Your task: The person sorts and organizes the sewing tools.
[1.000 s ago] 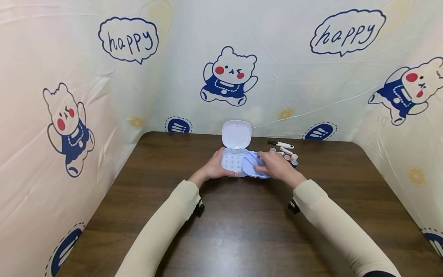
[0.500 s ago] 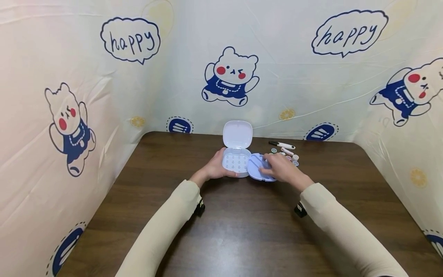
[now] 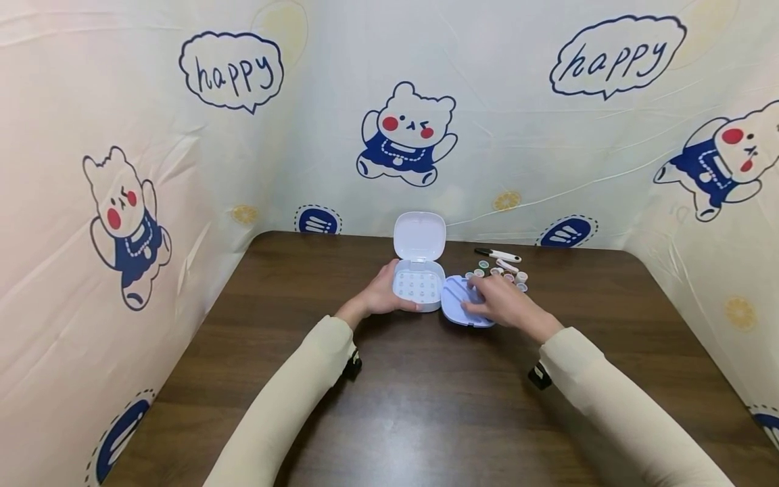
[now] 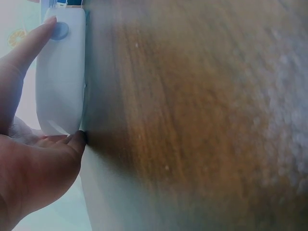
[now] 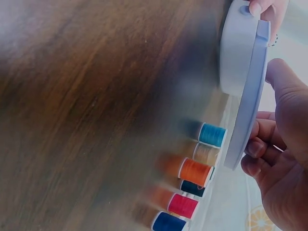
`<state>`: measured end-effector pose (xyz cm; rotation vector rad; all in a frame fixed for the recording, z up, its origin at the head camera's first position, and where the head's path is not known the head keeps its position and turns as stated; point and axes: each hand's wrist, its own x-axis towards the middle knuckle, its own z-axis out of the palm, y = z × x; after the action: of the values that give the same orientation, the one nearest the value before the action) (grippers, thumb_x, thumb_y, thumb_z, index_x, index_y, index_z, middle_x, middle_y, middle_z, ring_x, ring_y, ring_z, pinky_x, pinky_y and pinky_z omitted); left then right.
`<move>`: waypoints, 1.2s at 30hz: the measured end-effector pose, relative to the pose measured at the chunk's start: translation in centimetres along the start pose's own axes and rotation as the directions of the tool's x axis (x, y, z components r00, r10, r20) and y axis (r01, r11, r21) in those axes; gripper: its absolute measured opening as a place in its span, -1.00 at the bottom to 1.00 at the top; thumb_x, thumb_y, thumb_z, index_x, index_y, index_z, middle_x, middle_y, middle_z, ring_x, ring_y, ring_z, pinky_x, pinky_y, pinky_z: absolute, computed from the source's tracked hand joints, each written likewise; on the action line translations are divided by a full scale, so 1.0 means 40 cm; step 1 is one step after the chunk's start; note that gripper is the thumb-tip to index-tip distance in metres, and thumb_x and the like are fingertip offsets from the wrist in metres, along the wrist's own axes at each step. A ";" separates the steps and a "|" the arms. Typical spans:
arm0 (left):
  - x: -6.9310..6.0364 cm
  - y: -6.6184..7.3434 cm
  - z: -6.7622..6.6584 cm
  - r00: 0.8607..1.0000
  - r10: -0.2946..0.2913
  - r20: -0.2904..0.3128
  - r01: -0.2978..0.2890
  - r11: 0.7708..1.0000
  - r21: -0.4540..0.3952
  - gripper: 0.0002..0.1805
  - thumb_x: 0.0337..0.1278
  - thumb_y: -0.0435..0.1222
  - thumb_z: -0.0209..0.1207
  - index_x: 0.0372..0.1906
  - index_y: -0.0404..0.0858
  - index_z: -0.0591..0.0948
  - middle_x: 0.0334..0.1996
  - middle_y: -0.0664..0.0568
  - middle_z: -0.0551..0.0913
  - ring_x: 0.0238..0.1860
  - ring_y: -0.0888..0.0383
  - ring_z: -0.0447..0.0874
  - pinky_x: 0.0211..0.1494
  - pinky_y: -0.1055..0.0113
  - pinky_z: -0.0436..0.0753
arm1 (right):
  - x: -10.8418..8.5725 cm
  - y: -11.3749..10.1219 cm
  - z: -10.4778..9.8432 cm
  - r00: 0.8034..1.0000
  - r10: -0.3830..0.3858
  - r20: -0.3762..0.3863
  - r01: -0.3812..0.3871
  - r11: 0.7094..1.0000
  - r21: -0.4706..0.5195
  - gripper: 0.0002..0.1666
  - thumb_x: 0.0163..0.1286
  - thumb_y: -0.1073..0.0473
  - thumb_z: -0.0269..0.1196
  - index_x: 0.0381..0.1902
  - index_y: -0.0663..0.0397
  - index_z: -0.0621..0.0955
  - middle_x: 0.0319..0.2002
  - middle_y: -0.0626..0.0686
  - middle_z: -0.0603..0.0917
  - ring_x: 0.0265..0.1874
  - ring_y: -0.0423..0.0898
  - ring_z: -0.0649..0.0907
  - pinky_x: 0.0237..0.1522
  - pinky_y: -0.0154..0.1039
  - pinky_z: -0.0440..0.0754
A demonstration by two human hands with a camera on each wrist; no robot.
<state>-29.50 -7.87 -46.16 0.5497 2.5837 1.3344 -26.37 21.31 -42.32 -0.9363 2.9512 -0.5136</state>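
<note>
A white box [image 3: 418, 306] with its lid [image 3: 420, 236] raised stands near the back of the table, its floor printed with small figures. The left hand [image 3: 383, 291] grips its left side, thumb along the front; the left wrist view shows that thumb by a round button [image 4: 59, 31] on the box [image 4: 61, 82]. To the box's right, the right hand [image 3: 502, 301] holds a lavender tray [image 3: 455, 302] by its inner part. In the right wrist view the tray [image 5: 250, 96] is off the table, with the right hand [image 5: 284, 130] on its upper face.
Several thread spools [image 3: 521, 277] stand behind the right hand; orange [image 5: 195, 172], teal [image 5: 211, 134] and pink [image 5: 183, 206] ones show in the right wrist view. A black-and-white tool [image 3: 498, 255] lies behind them. Printed cloth [image 3: 292, 149] hangs around the wooden table [image 3: 389, 399].
The right hand has moved the lavender tray right and toward the front, off the box, so more of the box's printed floor shows. The left hand has kept its grip on the box.
</note>
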 end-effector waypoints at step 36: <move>0.003 -0.001 0.000 1.000 -0.005 0.004 0.005 1.000 0.011 0.23 -0.29 -0.11 0.67 0.48 -0.34 0.17 0.29 -0.23 0.36 0.24 -0.09 0.36 0.36 0.01 0.35 | -0.066 -0.074 0.036 0.989 -0.091 0.115 0.087 0.995 0.039 -0.50 0.34 -0.05 0.42 0.05 0.20 0.64 -0.62 -0.18 0.43 -0.61 -0.26 0.41 -0.57 -0.33 0.30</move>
<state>-29.63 -7.84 -46.20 0.5469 2.5897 1.3168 -22.39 20.07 -42.99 -1.0606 2.7989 -0.4911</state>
